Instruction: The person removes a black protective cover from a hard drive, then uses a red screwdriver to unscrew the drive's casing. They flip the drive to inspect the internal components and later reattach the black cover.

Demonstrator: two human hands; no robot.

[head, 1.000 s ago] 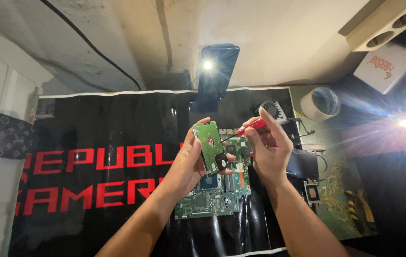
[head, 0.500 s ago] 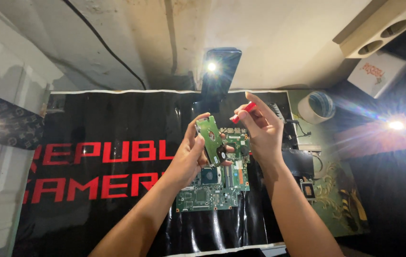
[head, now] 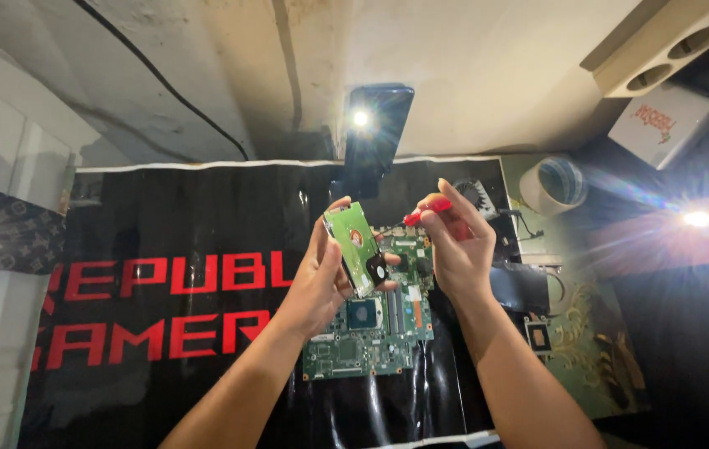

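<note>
The dim scene was lit by a small white lamp (head: 360, 119) at the black stand's top; starburst glare was cast by a second light (head: 697, 219) at right.

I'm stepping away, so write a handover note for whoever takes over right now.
Left hand: holds a small green circuit board tilted up above the mat.
Right hand: fingers pinch a red-handled tool just right of that board; its tip is not visible.
The large green motherboard lies flat on the black mat under both hands.
Done: small board is lifted clear.
Left: cannot tell from this view.
</note>
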